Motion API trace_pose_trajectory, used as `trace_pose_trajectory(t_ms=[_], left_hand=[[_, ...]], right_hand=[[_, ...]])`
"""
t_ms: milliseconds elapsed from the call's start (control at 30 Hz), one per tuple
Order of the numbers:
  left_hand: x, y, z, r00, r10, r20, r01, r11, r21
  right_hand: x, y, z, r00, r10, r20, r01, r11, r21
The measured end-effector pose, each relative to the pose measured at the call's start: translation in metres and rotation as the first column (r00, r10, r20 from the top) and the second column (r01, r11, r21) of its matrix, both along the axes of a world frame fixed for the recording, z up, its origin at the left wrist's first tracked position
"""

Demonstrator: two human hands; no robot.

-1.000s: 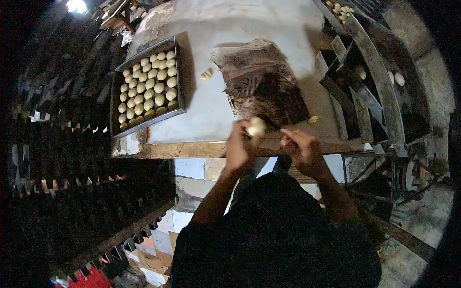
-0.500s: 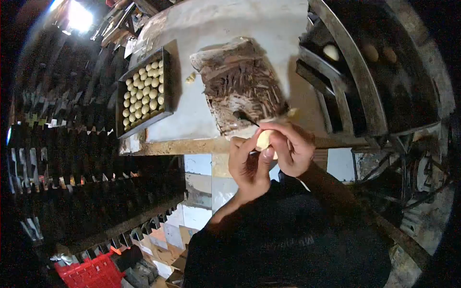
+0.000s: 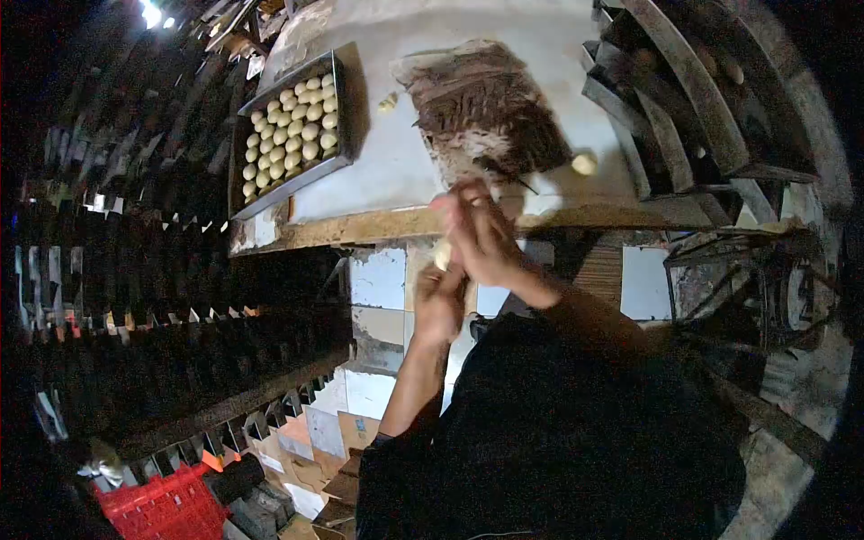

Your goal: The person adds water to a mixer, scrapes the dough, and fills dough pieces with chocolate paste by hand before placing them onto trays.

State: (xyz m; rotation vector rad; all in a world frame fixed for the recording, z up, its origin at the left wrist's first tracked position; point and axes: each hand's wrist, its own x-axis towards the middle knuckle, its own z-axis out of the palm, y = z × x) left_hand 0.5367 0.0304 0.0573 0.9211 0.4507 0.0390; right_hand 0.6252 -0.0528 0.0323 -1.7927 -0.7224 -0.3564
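Note:
A pale yellow dough ball (image 3: 442, 254) shows between my two hands in front of the table edge. My left hand (image 3: 438, 306) is closed around its lower side, smeared by motion. Over it lies my right hand (image 3: 484, 236), its blurred fingers stretched out and its palm turned toward the left. Beyond them a dark brown, crumbly mass (image 3: 490, 108) is spread on a sheet on the table. A dark, thin tool (image 3: 504, 173) rests on its near edge. To the right of the mass sits another pale dough lump (image 3: 584, 163).
A metal tray (image 3: 346, 135) holding several rows of pale balls stands at the table's left. Small dough scraps (image 3: 388, 103) lie beside it. Dark metal troughs (image 3: 661, 135) stand at the right. A red plastic crate (image 3: 166, 506) is low at the left.
The tool has left my hand and lies on the brown mass. My hands moved from pinching the dough ball to pressing it between them. The view has shifted.

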Motion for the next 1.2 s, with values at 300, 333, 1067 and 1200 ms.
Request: trace_pose_trajectory(t_ms=[300, 333, 1067, 1200], left_hand=[[-0.056, 0.078, -0.024, 0.984, -0.174, 0.032, 0.175, 0.927, -0.332], [-0.055, 0.084, -0.03, 0.98, -0.198, 0.01, 0.193, 0.936, -0.294], [0.131, 0.113, -0.027, 0.999, -0.037, -0.004, 0.037, 0.997, 0.064], [0.165, 0.105, -0.033, 0.999, -0.005, -0.046, 0.007, 0.999, 0.05]], right_hand=[[0.055, -0.06, -0.129, 0.907, -0.313, 0.281, 0.419, 0.724, -0.548], [0.059, -0.066, -0.128, 0.93, -0.325, 0.172, 0.355, 0.67, -0.653], [0.272, -0.006, -0.095, 0.996, 0.092, -0.018, -0.039, 0.236, -0.971], [0.322, -0.03, -0.109, 0.8, 0.498, -0.334, -0.471, 0.177, -0.864]])
